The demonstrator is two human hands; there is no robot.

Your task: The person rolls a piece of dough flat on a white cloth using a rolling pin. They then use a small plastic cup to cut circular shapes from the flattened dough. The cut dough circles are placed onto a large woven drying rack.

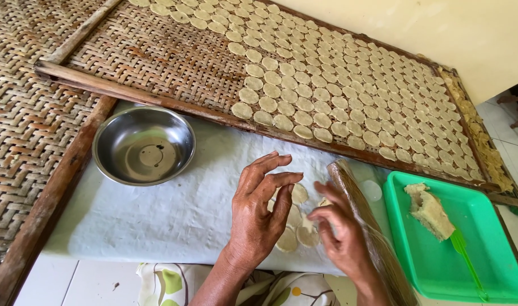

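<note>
The left hand (258, 212) hovers with fingers loosely spread over a small cluster of thin dough discs (297, 226) lying on the white cloth (174, 215), while the right hand (339, 235), fingers curled and slightly apart, touches the discs from the other side, holding nothing. A cloth-wrapped rolling pin (364, 221) lies just beside the right hand, a steel bowl (143, 145) sits to the left, and a green tray (485, 249) with a lump of dough (429, 211) stands to the right.

The discs (338, 93) are pale cream. The trays (157, 56) are brown with a woven pattern. The bowl (144, 145) is shiny silver. The cloth (174, 215) is white. The tub (457, 249) is bright green, and the knife (467, 262) is also green.
</note>
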